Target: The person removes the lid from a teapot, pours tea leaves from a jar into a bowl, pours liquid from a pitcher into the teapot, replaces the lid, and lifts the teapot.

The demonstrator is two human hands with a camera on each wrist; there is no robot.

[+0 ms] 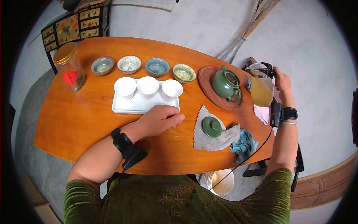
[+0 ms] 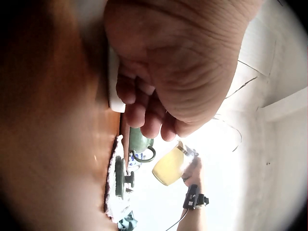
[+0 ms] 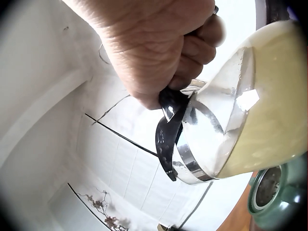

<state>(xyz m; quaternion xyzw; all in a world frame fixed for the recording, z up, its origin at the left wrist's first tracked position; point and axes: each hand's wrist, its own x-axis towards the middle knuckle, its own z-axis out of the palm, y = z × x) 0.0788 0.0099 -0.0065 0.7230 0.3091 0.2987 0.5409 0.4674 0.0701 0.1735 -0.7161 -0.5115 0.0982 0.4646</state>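
Observation:
My right hand (image 1: 282, 80) grips the black handle of a glass pot (image 1: 262, 91) of cloudy yellow liquid, held up at the table's right side. In the right wrist view the fingers wrap round that handle, and the glass pot (image 3: 274, 101) is tilted. Left of it a green teapot (image 1: 225, 85) stands without its lid on a round brown tray (image 1: 204, 80). My left hand (image 1: 158, 120) is loosely curled and holds nothing, just in front of a white tray (image 1: 138, 108) bearing three white cups (image 1: 147, 86). The teapot's green lid (image 1: 212, 127) sits on a grey cloth (image 1: 209, 145).
Several small glazed bowls (image 1: 129, 64) stand in a row behind the white tray. A gold-lidded jar (image 1: 71, 69) is at the far left. A crumpled blue cloth (image 1: 244, 145) lies near the right front edge, with a bucket (image 1: 222, 182) below. A cable (image 1: 257, 151) hangs from my right wrist.

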